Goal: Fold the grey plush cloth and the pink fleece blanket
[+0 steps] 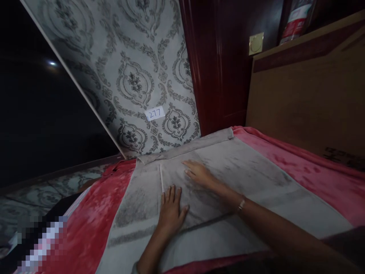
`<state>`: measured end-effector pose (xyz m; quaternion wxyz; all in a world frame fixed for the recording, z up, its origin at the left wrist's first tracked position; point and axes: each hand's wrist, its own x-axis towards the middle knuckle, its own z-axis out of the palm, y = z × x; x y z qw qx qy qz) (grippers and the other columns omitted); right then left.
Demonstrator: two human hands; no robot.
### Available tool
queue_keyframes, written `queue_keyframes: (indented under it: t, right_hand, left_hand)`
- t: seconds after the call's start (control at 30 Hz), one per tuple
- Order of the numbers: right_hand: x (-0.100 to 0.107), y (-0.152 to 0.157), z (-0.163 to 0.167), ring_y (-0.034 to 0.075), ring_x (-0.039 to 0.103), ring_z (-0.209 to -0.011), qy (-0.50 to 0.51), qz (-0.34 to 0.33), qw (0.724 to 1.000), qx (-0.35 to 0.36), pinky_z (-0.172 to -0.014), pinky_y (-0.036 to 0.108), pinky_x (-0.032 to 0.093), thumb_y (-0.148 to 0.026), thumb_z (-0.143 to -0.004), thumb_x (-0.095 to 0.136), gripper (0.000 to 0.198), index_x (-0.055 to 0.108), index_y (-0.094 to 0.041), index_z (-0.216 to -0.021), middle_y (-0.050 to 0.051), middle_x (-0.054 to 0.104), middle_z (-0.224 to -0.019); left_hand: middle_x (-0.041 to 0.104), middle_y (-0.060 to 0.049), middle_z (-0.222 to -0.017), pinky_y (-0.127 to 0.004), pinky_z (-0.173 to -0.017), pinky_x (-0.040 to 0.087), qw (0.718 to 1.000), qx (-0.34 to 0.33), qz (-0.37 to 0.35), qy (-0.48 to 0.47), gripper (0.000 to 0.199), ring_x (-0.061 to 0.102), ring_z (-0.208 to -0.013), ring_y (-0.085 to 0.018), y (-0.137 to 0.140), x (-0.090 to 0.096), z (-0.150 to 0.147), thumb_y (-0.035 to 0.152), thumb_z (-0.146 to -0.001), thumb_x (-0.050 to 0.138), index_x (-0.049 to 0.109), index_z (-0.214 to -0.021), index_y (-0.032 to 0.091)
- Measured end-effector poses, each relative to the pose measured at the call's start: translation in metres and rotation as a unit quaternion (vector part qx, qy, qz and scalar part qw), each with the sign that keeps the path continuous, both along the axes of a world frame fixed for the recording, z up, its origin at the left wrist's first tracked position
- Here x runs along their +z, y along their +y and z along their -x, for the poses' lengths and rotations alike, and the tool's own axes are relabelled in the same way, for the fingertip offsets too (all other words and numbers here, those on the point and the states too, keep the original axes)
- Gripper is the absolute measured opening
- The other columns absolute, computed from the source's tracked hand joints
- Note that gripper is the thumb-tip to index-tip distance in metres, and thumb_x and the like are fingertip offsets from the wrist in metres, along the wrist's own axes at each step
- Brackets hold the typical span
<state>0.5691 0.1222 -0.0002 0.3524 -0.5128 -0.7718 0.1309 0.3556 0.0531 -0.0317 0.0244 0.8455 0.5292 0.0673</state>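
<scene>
A grey plush cloth [134, 205], perhaps a towel, lies spread over a red and pink blanket [94, 213]. A pale edge runs up its middle part, and its far edge is turned over in a narrow roll or fold. My left hand [171, 211] rests flat on the cloth close to that pale edge, fingers spread. Farther off and to the right, my right hand [199, 173] is also laid on the cloth with its fingers stretched out. A thin bracelet [242, 203] circles my right wrist. Neither hand holds anything.
Beyond the cloth stands a patterned wall [137, 76] with a paper label [155, 113] reading 277. A large dark screen [42, 99] is at the left. Dark red wooden panelling [216, 68] and a big cardboard box [305, 95] with a bottle [296, 21] above it bound the right.
</scene>
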Motion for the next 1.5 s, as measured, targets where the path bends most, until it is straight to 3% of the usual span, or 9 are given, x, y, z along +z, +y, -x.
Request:
queue_keyframes:
  t: [0.13,0.4,0.67,0.8,1.0,1.1,1.2,1.33,1.5]
  right_hand:
    - [0.002,0.044,0.005,0.031,0.013,-0.154,-0.159,0.107,0.980,-0.051,-0.123,0.059,0.012,-0.042,-0.100,0.040,0.062,0.034,-0.023,-0.159,0.008,0.022,-0.166]
    - [-0.034,0.094,-0.021,0.030,0.008,-0.155,-0.187,0.178,0.962,-0.087,-0.121,0.060,0.016,-0.057,-0.101,0.030,0.066,0.027,-0.029,-0.161,0.003,0.012,-0.169]
    - [-0.051,0.120,-0.033,0.031,0.009,-0.155,-0.166,0.191,0.964,-0.085,-0.123,0.053,0.015,-0.058,-0.101,0.028,0.069,0.025,-0.026,-0.162,0.005,0.010,-0.169]
    - [-0.059,0.098,-0.055,0.026,0.017,-0.154,-0.143,0.167,0.974,-0.051,-0.123,0.045,0.020,-0.050,-0.103,0.026,0.064,0.031,-0.021,-0.160,0.007,0.015,-0.168]
    - [-0.080,0.018,-0.097,0.022,0.029,-0.150,-0.117,0.120,0.985,-0.040,-0.123,0.045,0.024,-0.036,-0.102,0.026,0.059,0.037,-0.022,-0.158,0.005,0.035,-0.161]
    - [-0.088,-0.019,-0.109,0.025,0.032,-0.149,-0.118,0.097,0.987,-0.048,-0.122,0.050,0.027,-0.027,-0.097,0.034,0.061,0.038,-0.023,-0.158,0.006,0.039,-0.159]
    - [-0.091,-0.045,-0.113,0.025,0.030,-0.150,-0.134,0.081,0.987,-0.046,-0.122,0.051,0.026,-0.023,-0.091,0.040,0.071,0.030,-0.022,-0.161,0.007,0.031,-0.163]
    - [-0.090,-0.061,-0.110,0.023,0.019,-0.154,-0.158,0.086,0.982,-0.051,-0.123,0.051,0.019,-0.015,-0.082,0.044,0.085,0.021,-0.025,-0.163,0.006,0.016,-0.168]
    - [-0.088,-0.064,-0.106,0.026,0.015,-0.154,-0.156,0.074,0.985,-0.028,-0.121,0.055,0.019,-0.024,-0.086,0.051,0.084,0.019,-0.027,-0.163,0.010,0.010,-0.168]
  left_hand:
    - [0.022,-0.013,-0.167,-0.061,-0.123,0.020,0.999,0.008,-0.046,-0.017,0.065,0.017,-0.155,-0.034,-0.002,-0.016,0.002,0.042,-0.096,0.049,0.037,-0.157,0.021]
    - [0.025,-0.010,-0.167,-0.061,-0.121,0.026,0.993,-0.014,-0.114,-0.041,0.066,0.022,-0.154,-0.033,0.002,-0.042,0.010,0.038,-0.093,0.055,0.038,-0.156,0.027]
    - [0.029,-0.011,-0.166,-0.059,-0.122,0.026,0.990,-0.011,-0.125,-0.060,0.065,0.025,-0.154,-0.032,0.001,-0.043,0.009,0.036,-0.093,0.057,0.040,-0.155,0.027]
    - [0.030,-0.012,-0.165,-0.060,-0.123,0.022,0.993,-0.009,-0.097,-0.071,0.062,0.025,-0.154,-0.032,-0.001,-0.032,0.008,0.037,-0.094,0.054,0.042,-0.154,0.025]
    - [0.038,-0.013,-0.161,-0.059,-0.124,0.021,0.991,-0.010,-0.037,-0.130,0.054,0.030,-0.152,-0.030,0.004,-0.019,0.010,0.035,-0.095,0.052,0.052,-0.147,0.021]
    - [0.051,-0.010,-0.153,-0.054,-0.123,0.029,0.981,-0.029,-0.014,-0.189,0.043,0.043,-0.145,-0.025,0.012,-0.018,0.028,0.028,-0.098,0.043,0.064,-0.135,0.022]
    - [0.059,-0.007,-0.146,-0.048,-0.121,0.036,0.974,-0.031,-0.027,-0.224,0.050,0.050,-0.140,-0.020,0.019,-0.016,0.059,0.016,-0.096,0.033,0.066,-0.133,0.024]
    - [0.046,-0.007,-0.157,-0.044,-0.121,0.036,0.988,-0.019,-0.031,-0.149,0.068,0.044,-0.144,-0.021,0.019,-0.009,0.091,0.001,-0.086,0.033,0.054,-0.146,0.024]
    - [0.029,-0.001,-0.166,-0.044,-0.120,0.037,0.995,-0.084,-0.015,-0.054,0.078,0.038,-0.148,-0.021,0.018,0.003,0.095,-0.004,-0.083,0.034,0.045,-0.151,0.031]
